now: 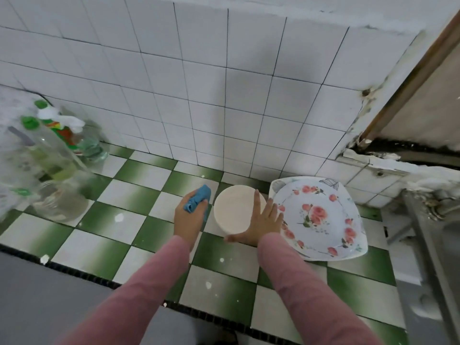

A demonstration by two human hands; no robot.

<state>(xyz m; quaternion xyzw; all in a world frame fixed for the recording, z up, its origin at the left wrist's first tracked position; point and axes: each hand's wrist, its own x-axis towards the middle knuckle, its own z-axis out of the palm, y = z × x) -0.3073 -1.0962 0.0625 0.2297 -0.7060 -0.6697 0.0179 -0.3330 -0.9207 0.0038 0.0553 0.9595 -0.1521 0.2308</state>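
A round cream-white container (235, 207) stands on the green-and-white tiled counter (139, 195), close to the wall. My right hand (261, 221) lies against its right side with fingers spread and straight, the thumb reaching under its near edge. My left hand (190, 217) is just left of the container and grips a crumpled blue cloth (199, 197). A white plate with pink roses (321, 217) lies to the right of my right hand.
Several clear plastic bottles with green caps (57, 150) crowd the counter's left end, blurred. A white tiled wall (224, 95) backs the counter. A steel sink edge (433, 240) runs along the right, under a damaged window frame (398, 155).
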